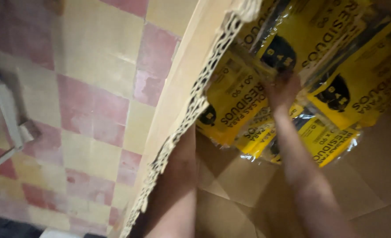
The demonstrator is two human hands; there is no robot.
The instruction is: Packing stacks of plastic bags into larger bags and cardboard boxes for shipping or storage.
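Floor of square tiles in faded pink and pale yellow, laid as a checkerboard point(89, 114), filling the left half of the view, with a pale grey angular frame or ledge point(6, 128) cutting in at the far left edge. Large brown corrugated cardboard box point(182, 88) occupying the right half, its torn, ragged wall edge running diagonally from the upper centre down to the lower left and exposing the fluted core. Inside the box, bare brown cardboard bottom flaps point(230, 194) on the near side; on the far side, a heap of flat yellow plastic-wrapped packets with black print and a black round emblem point(332, 57), overlapping one another at various tilts, the clear wrap catching glints of light. Right hand point(283, 90) reaching from the lower right up into the heap, forearm stretched across the box interior, fingers closed on the edge of one yellow packet point(239, 99) near the centre of the pile; motion blur softening the exact grip, though contact with the packet evident. Left hand out of sight behind the torn box wall, only the left forearm point(173, 189) visible, rising from the bottom edge just right of the wall and pressed close against it; whether open or closed, impossible to tell. Further small yellow packets point(332, 141) lying lower in the heap, just right of the right forearm, touching the box bottom.
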